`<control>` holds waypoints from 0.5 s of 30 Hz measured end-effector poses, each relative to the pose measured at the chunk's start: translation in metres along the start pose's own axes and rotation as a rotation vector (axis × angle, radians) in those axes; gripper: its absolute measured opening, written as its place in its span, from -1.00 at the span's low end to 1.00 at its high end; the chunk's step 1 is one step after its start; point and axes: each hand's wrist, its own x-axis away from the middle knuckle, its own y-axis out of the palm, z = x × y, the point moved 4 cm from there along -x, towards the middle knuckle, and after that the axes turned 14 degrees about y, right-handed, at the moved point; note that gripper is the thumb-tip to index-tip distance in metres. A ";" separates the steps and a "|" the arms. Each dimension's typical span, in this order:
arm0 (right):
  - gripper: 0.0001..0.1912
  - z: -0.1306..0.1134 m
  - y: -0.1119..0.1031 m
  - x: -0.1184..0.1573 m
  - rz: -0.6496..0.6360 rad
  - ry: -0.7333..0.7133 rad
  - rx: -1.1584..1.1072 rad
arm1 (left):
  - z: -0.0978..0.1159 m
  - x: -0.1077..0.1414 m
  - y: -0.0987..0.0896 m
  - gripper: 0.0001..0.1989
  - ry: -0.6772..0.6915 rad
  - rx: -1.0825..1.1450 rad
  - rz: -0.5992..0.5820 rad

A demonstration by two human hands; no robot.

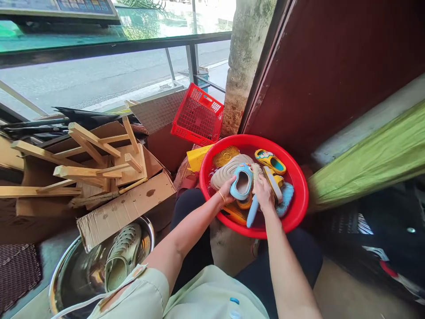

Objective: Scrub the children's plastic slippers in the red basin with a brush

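Seated person's hands at a red plastic basin (254,141), which rested on the lap at lower centre of the frame. The left hand (226,189), wearing a gold bangle (221,197) at the wrist, held a light-blue clog (242,182) at centre; its fingers (229,186) lay pressed together and curved against the clog's side, their tips hidden behind it. The right hand (262,191) gripped a scrubbing brush (252,212) with a blue handle, directly beside the clog, its bristles pointing up and touching the clog's edge. Its fingers (260,184) were bunched together around the brush, not spread, with the exact pinch hidden. Both hands were over the basin, among a beige-soled sandal (229,172), a yellow slipper (270,161) at upper right of the basin, and a blue shoe (285,199) at its right rim. A steel basin (71,277) at lower left held a pale green clog (121,257). Wooden slats (86,141) and cardboard (126,212) lay piled at left, a red plastic crate (198,114) stood just above the basin, and a concrete pillar (244,57) rose at upper centre. A green cloth (372,159) hung at right.
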 end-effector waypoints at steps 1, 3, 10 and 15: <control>-0.28 -0.003 0.005 -0.003 -0.029 0.029 -0.017 | 0.000 -0.001 -0.001 -0.42 0.008 0.002 0.025; -0.31 -0.004 0.010 0.007 -0.055 0.010 -0.008 | 0.000 -0.002 -0.001 -0.42 0.025 0.012 0.070; -0.41 0.018 0.015 0.126 -0.161 -0.233 0.342 | 0.002 -0.006 -0.001 -0.38 0.074 -0.005 0.136; -0.42 0.004 0.008 0.097 -0.117 -0.039 0.667 | -0.005 -0.009 -0.005 -0.45 0.159 -0.180 0.156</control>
